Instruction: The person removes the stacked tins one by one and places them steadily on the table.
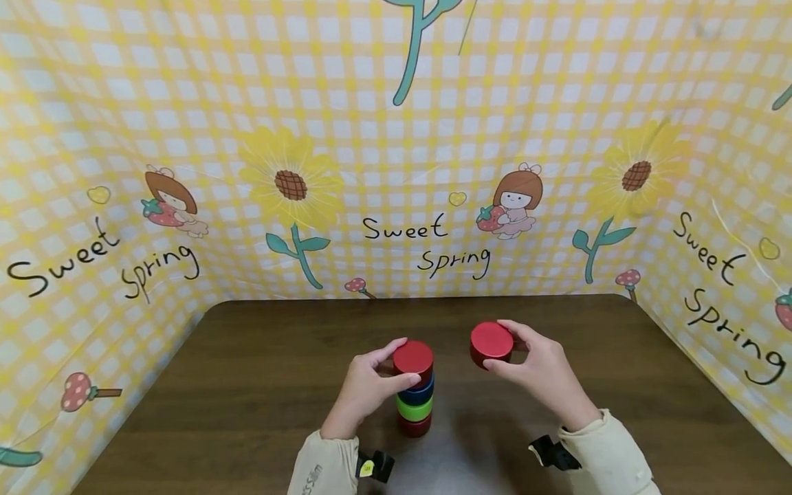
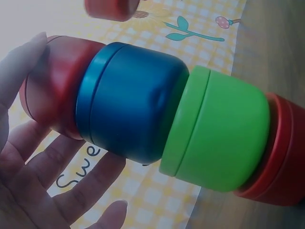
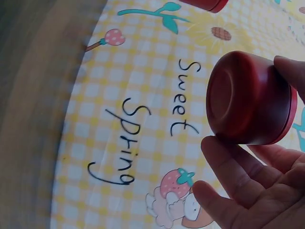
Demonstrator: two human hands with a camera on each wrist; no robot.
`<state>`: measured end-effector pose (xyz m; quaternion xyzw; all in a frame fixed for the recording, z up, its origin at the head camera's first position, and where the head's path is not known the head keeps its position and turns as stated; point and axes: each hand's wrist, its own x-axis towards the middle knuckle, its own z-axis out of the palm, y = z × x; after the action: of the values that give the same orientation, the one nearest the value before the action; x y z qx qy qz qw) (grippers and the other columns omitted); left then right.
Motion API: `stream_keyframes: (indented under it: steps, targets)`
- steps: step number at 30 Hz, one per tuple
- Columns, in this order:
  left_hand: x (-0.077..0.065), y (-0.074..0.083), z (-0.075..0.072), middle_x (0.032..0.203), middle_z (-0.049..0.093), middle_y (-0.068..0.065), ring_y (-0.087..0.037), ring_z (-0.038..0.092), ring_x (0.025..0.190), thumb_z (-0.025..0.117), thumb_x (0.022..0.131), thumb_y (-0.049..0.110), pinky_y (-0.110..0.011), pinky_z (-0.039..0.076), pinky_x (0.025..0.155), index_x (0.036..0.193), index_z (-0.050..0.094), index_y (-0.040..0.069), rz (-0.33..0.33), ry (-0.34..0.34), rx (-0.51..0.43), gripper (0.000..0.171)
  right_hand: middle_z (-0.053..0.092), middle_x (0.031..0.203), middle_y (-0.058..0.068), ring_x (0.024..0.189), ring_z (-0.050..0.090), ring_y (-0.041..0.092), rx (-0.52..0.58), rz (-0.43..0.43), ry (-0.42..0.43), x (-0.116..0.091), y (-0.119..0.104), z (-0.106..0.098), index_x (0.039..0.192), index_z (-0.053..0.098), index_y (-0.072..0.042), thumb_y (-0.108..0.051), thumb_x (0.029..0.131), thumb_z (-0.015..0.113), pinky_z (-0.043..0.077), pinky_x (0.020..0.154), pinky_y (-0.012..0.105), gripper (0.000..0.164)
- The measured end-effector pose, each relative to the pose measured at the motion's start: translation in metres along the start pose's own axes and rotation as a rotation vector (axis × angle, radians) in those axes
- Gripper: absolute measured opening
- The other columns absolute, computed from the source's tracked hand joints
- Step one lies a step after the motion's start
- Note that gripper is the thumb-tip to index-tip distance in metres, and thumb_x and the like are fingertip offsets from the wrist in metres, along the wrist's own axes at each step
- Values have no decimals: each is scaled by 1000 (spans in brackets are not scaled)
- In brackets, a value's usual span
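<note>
A stack of small round lidded canisters stands on the table. From the top it runs red canister (image 1: 413, 361), blue canister (image 2: 136, 100), green canister (image 2: 217, 131) and another red canister (image 2: 281, 155). My left hand (image 1: 366, 388) grips the top red one from the left, thumb on one side and fingers on the other. To the right of the stack, my right hand (image 1: 547, 371) holds a separate red canister (image 1: 491, 342) by its sides, up in the air. Its rounded base (image 3: 223, 98) faces the right wrist camera, and its flat lid shows in the head view.
The dark brown wooden table (image 1: 297, 337) reaches back to a yellow checked cloth (image 1: 346, 158) that hangs behind it and along both sides. Black straps (image 1: 555, 454) sit at both wrists, below light sleeves (image 1: 609, 454).
</note>
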<state>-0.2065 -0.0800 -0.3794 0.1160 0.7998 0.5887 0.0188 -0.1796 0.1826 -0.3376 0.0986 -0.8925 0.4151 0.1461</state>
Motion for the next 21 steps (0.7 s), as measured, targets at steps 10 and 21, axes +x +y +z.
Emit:
stream_keyframes:
  steps: [10, 21]
  targets:
    - [2, 0, 1, 113, 66, -14, -22, 60, 91, 78, 81, 28, -35, 53, 73, 133, 58, 9, 11, -47, 2, 59, 67, 108, 14, 93, 65, 26, -22, 44, -33, -9, 21, 4, 124, 59, 2, -16, 75, 82, 52, 75, 40, 58]
    - [-1, 2, -3, 111, 67, -13, -21, 61, 88, 79, 80, 27, -36, 54, 73, 132, 59, 8, 19, -31, 34, 58, 68, 106, 12, 91, 67, 23, 49, 74, -106, -14, 43, 18, 122, 60, 3, -16, 71, 85, 52, 74, 32, 60]
